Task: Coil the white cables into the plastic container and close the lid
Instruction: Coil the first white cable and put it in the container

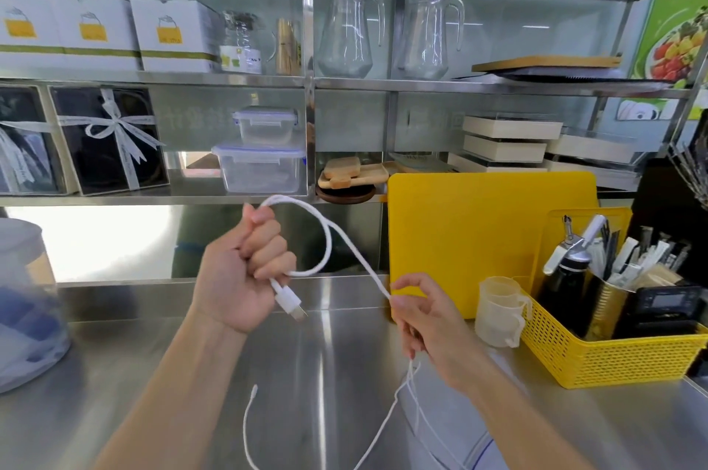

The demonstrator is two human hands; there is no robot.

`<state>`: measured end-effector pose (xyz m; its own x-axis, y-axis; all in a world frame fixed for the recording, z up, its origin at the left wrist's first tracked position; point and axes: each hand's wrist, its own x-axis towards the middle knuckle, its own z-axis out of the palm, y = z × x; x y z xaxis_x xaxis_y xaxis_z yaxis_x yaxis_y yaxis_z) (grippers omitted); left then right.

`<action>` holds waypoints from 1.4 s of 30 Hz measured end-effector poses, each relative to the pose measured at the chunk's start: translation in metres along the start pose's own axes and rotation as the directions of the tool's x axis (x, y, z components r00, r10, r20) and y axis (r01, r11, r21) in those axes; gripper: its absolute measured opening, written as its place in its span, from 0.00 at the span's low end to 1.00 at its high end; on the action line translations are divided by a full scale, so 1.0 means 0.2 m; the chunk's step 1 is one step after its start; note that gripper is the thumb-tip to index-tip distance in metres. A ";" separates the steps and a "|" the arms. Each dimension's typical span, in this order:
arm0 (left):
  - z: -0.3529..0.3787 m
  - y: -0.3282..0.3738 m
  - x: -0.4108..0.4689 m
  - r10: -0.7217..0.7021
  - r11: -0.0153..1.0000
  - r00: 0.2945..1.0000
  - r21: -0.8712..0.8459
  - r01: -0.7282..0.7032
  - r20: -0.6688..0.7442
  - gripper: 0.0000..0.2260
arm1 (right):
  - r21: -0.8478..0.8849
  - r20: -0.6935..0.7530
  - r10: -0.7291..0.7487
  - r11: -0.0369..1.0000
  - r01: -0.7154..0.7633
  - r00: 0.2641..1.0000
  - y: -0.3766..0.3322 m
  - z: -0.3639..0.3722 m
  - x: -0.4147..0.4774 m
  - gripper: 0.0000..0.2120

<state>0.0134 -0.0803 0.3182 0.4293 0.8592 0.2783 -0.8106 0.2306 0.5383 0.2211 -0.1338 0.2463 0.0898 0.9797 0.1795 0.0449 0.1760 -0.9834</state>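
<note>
So the white cable (346,239) is up in the air between both hands, above the steel worktop (314,354). The left hand (245,266) is balled into a fist around one loop of it, with the plug end poking out just below the fist, and the right hand (425,312) has its thumb and fingertips pinched onto the run coming off that loop. The rest droops below the right hand and trails toward the near edge, thin tail end lying loose on the steel. Handling-wise I'd say this thing weighs next to nothing and is floppy but a bit springy, so loops will want to pop open unless the fist keeps them pinned. The smooth jacket probably slides easily through a light pinch, which is handy for feeding slack. I'd grip the cord itself, not yank on the plug, since the joint there looks like the weak spot. Lidded plastic containers (262,170) sit on the shelf beyond the left hand; can't tell which one is meant.
</note>
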 end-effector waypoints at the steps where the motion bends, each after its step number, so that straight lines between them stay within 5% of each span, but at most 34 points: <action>1: 0.00 0.03 0.01 0.027 1.000 0.999 -0.004 -0.027 -0.030 0.10 | -0.009 -0.011 -0.008 1.000 0.008 1.000 0.02 0.00 -0.01 0.03; 4: 0.03 0.04 0.02 0.096 0.984 0.987 0.162 -0.074 -0.131 0.16 | -0.429 -0.012 -0.161 0.892 0.140 0.987 0.03 0.00 0.00 0.04; 6: 0.03 0.01 0.04 0.146 0.933 0.977 0.351 -0.084 -0.156 0.17 | -0.777 0.167 -0.240 0.564 0.278 0.956 0.01 0.03 -0.01 0.02; 10: 0.04 -0.05 0.02 0.130 0.766 0.979 0.643 0.001 -0.157 0.18 | -0.820 0.454 -0.411 0.155 0.551 0.791 -0.09 0.10 -0.06 0.11; 14: 0.05 -0.13 -0.02 0.002 0.557 0.989 0.821 0.122 -0.149 0.15 | -0.740 0.552 -0.548 0.026 0.672 0.629 -0.24 0.13 -0.09 0.09; 18: 0.06 -0.22 -0.05 -0.071 0.423 0.994 0.900 0.106 -0.083 0.17 | -0.712 0.507 -0.608 0.103 0.694 0.611 -0.30 0.15 -0.07 0.12; 24: 0.04 -0.23 -0.06 -0.330 0.549 0.944 0.816 0.180 0.014 0.21 | -0.781 0.210 -0.502 0.429 0.453 0.839 -0.35 0.12 0.00 0.20; 30: 0.00 -0.13 -0.08 -0.470 0.720 0.880 0.604 0.341 0.064 0.17 | -0.606 0.044 -0.456 0.695 0.387 0.889 -0.38 -0.04 0.08 0.05; 33: -0.02 -0.12 -0.09 -0.482 0.803 0.857 0.483 0.349 0.182 0.15 | -0.643 0.067 -0.434 0.670 0.371 0.899 -0.33 -0.07 0.10 0.04; 37: -0.05 -0.07 -0.03 -0.427 0.881 0.725 0.069 0.468 0.540 0.18 | -0.682 0.033 -0.360 0.674 0.284 0.933 -0.12 -0.12 0.10 0.07; 40: -0.10 0.04 0.01 -0.286 0.932 0.815 -0.051 0.358 0.503 0.24 | -0.744 0.050 -0.302 0.625 0.237 0.952 0.01 -0.13 0.02 0.11; 42: -0.09 0.07 0.01 -0.225 0.960 0.912 -0.080 0.267 0.343 0.23 | -0.795 0.172 -0.411 0.479 0.373 0.895 0.03 -0.07 -0.06 0.19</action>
<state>-0.0040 -0.0663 0.3121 0.7105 0.5751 0.4056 -0.6957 0.4872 0.5279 0.2348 -0.1452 0.2394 -0.1094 0.8214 0.5598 0.8460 0.3726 -0.3813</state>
